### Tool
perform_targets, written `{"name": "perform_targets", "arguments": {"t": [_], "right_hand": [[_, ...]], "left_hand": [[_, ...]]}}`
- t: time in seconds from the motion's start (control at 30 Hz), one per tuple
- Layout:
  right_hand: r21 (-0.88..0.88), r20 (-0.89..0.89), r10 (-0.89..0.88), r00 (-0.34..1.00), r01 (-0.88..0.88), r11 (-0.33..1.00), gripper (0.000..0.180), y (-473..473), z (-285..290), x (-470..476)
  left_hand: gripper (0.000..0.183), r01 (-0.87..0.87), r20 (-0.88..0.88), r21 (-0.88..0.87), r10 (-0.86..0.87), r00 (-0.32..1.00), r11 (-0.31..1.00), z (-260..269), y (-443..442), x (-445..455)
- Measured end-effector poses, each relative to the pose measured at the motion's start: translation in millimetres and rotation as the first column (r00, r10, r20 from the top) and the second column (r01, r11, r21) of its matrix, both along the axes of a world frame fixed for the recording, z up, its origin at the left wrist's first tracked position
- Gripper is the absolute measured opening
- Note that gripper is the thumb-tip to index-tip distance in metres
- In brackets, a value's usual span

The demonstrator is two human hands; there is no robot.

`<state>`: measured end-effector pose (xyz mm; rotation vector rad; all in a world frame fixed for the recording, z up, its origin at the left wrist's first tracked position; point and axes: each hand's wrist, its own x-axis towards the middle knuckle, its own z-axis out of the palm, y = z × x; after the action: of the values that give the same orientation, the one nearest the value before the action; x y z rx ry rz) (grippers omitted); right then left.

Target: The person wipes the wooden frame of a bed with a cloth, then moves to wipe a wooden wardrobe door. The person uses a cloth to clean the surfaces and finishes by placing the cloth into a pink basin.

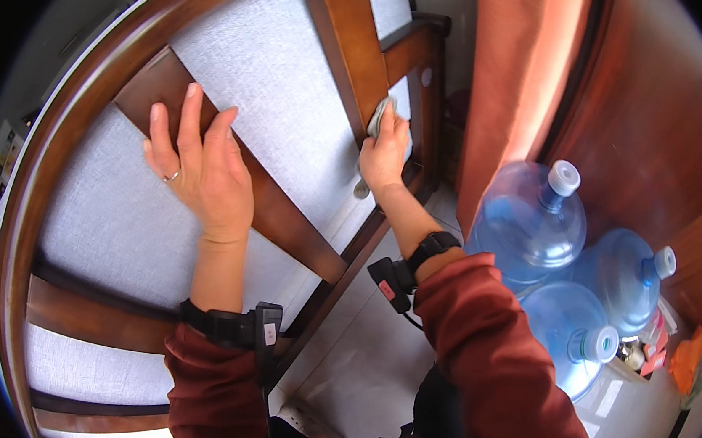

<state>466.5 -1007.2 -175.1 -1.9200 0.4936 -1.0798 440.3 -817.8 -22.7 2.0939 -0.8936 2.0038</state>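
Before me stands a brown wooden furniture frame (62, 96) with broad slats and pale woven fabric panels (266, 46) between them. My left hand (203, 173), with a ring on one finger, has its fingers spread over one slat (281, 218). It holds nothing; I cannot tell how firmly it touches the wood. Farther off, my right hand (385, 156) grips a folded greyish cloth (381, 115) at the edge of another slat (351, 48). Part of the cloth hangs below the hand, and the fingers hide some of it.
Several large blue water bottles (530, 230) stand close by my right forearm. Behind them are an orange curtain (498, 75) and a reddish-brown wooden panel (658, 122). A box of small items (635, 360) sits on the tiled floor (357, 352) beside the bottles.
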Motion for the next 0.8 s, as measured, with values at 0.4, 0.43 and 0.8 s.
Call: {"name": "perform_targets", "arguments": {"t": [0.4,0.43,0.8], "right_hand": [[0.748,0.050,0.554,0.831,-0.399,0.531,0.047,3.4,-12.9,-126.8],[0.750,0.063,0.534,0.843,-0.393,0.532,0.043,2.9,0.2,-139.5],[0.372,0.228,0.543,0.808,-0.588,0.718,0.049,126.2,107.3,-159.6]], "left_hand": [[0.014,0.420,-0.492,0.068,-0.336,0.803,0.905,-0.9,34.9,-59.3],[0.019,0.477,-0.614,-0.046,-0.402,0.679,0.878,-9.7,49.1,-80.0],[0.021,0.195,-0.878,-0.440,-0.466,0.113,0.877,-118.8,216.3,-238.8]]}}
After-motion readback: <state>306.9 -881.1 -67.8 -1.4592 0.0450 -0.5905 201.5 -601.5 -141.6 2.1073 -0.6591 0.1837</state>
